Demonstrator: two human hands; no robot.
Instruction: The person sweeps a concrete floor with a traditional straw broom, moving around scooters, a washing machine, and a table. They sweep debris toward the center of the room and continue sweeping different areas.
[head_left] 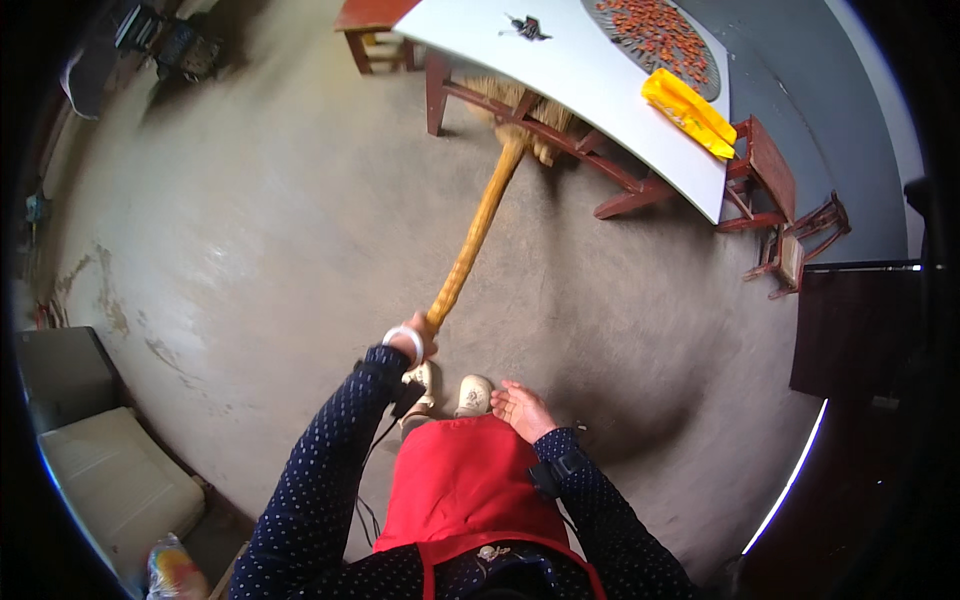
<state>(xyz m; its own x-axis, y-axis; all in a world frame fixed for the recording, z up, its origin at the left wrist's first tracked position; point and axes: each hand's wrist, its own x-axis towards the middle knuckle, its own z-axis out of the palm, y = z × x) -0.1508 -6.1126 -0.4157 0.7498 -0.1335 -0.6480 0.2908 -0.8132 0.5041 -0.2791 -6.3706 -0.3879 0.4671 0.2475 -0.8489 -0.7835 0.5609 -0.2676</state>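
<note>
A straw broom with a yellowish handle [472,245] reaches from my left hand [418,338] away to the far side. The fingers of that hand are wrapped round the handle's near end, and a white bangle circles the wrist. Under the white-topped table, the broom's bristle head [525,110] is partly hidden by the tabletop and a red-brown rail. My right hand [522,408] hangs in front of the red apron [465,480], holding nothing, with its fingers apart. Two pale shoes [474,395] stand on the floor just beyond my hands.
The white table [590,90] carries a round tray of small red pieces [655,35], a yellow container [690,112] and a small black object [527,27]. Red-brown stools [765,170] and a small chair [805,240] stand to the right. A pale cushioned seat [120,490] is at lower left.
</note>
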